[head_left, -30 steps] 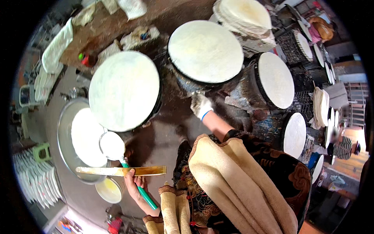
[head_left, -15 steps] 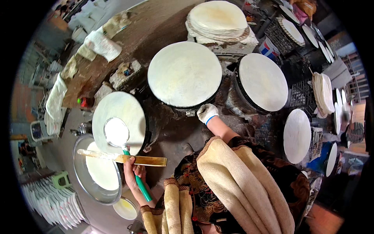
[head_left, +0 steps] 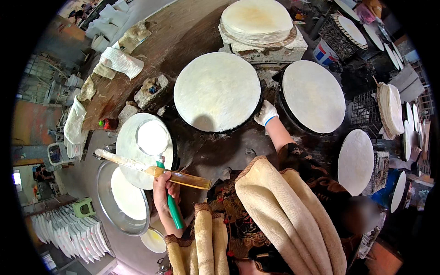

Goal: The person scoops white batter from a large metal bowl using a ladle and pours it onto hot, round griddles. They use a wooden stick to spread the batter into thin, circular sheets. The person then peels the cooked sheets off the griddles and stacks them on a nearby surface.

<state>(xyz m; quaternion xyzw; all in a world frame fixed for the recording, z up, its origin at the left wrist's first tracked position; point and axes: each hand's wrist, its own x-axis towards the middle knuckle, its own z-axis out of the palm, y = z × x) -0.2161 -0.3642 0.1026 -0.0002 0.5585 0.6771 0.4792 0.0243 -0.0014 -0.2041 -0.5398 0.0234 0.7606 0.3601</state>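
Observation:
My left hand (head_left: pixel 165 188) is closed round a ladle's green handle (head_left: pixel 174 213) and a flat wooden spreader (head_left: pixel 195 180) crossing it. White batter fills the ladle's bowl (head_left: pixel 153 136), held over the left round griddle (head_left: pixel 132 151). My right hand (head_left: pixel 266 113), in a white glove, has its fingers curled at the right rim of the middle griddle (head_left: pixel 219 87); its fingertips are partly hidden. A white sheet covers that griddle, with a dark shadow near its lower edge. Below the left griddle sits a metal basin (head_left: pixel 101 195) of white batter.
Another white-topped griddle (head_left: pixel 313 97) stands right of my right hand. Behind the middle one, round flatbreads (head_left: pixel 256 23) are stacked on a block. More white rounds (head_left: pixel 355 162) line the right side. A small bowl (head_left: pixel 153 240) sits by the basin; a green stool (head_left: pixel 83 207) is at left.
My right hand has moved right and up along the middle griddle's rim, from its lower edge to its right side. My left hand has shifted slightly right with the ladle and spreader.

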